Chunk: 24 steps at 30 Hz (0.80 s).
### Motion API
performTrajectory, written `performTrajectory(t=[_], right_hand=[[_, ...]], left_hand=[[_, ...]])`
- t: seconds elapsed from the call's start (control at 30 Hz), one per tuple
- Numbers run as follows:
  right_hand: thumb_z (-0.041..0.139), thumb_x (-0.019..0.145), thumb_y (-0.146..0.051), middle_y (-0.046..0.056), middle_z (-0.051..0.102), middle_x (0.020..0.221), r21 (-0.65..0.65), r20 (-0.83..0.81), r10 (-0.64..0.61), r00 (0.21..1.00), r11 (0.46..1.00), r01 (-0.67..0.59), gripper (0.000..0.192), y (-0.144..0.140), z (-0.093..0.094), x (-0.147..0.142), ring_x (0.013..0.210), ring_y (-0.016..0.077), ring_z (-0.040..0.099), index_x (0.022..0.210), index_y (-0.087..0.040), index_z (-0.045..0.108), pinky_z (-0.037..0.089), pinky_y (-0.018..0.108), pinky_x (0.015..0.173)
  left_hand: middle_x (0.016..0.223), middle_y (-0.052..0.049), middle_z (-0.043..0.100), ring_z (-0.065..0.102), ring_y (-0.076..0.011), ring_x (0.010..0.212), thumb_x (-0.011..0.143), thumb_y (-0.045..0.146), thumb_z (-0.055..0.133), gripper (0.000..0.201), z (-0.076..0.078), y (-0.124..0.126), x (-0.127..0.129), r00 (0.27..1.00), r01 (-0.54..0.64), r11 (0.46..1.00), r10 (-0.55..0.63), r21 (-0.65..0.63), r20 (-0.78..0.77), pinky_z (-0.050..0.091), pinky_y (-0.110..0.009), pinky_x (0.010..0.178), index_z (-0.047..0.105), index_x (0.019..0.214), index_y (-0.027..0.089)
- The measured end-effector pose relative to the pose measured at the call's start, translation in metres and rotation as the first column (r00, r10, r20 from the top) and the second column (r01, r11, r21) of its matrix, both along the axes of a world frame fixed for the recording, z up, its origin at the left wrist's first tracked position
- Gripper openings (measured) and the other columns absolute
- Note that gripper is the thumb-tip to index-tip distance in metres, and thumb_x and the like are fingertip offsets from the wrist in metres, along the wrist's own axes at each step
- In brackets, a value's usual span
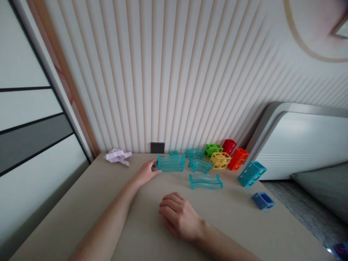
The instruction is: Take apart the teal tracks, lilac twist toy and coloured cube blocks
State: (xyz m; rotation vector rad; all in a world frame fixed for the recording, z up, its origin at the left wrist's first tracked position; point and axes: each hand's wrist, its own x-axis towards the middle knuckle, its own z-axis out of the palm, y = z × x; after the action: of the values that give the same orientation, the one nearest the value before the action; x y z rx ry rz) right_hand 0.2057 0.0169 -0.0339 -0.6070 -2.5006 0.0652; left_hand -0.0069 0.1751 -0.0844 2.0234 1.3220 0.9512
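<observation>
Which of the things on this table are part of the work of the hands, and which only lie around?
In hand:
- left hand, touching the straight teal track piece
- right hand, resting on the table
- wavy teal track piece, nearest the right hand

Lying about:
- green, yellow, red, orange cube frames
- teal block
- blue block
- lilac pieces

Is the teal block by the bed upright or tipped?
Tipped. The teal block leans with one end raised off the table, its windowed face slanting upward, unlike the small blue block lying flat.

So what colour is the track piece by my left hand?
Clear teal track piece, touched by the left hand; head view.
</observation>
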Motion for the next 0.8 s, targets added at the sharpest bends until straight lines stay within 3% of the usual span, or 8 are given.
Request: performTrajectory(t=[0.2, 0.33, 0.8], right_hand=[[0.051, 0.086, -0.010, 0.006, 0.071, 0.092, -0.057, 0.006, -0.013, 1.000, 0.998, 0.014, 0.018, 0.016, -0.016, 0.013, 0.092, 0.0207, 0.064, 0.099, -0.019, 0.059, 0.048, 0.034, 0.084], [0.051, 0.086, -0.010, 0.005, 0.071, 0.087, -0.136, 0.030, -0.109, 0.994, 0.984, 0.112, 0.019, 0.019, -0.022, 0.019, 0.086, 0.0200, 0.064, 0.099, -0.020, 0.061, 0.048, 0.032, 0.081], [0.056, 0.088, -0.011, 0.005, 0.073, 0.094, -0.199, 0.072, -0.147, 0.987, 0.967, 0.158, 0.018, 0.021, -0.019, 0.017, 0.089, 0.0190, 0.064, 0.101, -0.019, 0.066, 0.046, 0.030, 0.083]], left_hand=[[0.097, -0.008, 0.074, 0.069, -0.0238, 0.088, 0.077, 0.035, 0.072, 0.042, -0.001, 0.002, 0.001, 0.999, -0.016, 1.000, 0.016, 0.000, -0.043, 0.053, -0.035, 0.083, 0.065, 0.113, 0.016], [0.089, -0.006, 0.072, 0.067, -0.0237, 0.082, 0.076, 0.036, 0.072, 0.042, 0.000, 0.005, 0.004, 0.998, -0.020, 1.000, 0.020, -0.002, -0.063, 0.052, -0.035, 0.078, 0.065, 0.113, 0.016], [0.084, -0.004, 0.071, 0.066, -0.0223, 0.077, 0.077, 0.043, 0.069, 0.044, 0.004, 0.006, 0.009, 0.992, -0.015, 1.000, 0.017, 0.016, -0.125, 0.050, -0.032, 0.073, 0.064, 0.112, 0.017]])
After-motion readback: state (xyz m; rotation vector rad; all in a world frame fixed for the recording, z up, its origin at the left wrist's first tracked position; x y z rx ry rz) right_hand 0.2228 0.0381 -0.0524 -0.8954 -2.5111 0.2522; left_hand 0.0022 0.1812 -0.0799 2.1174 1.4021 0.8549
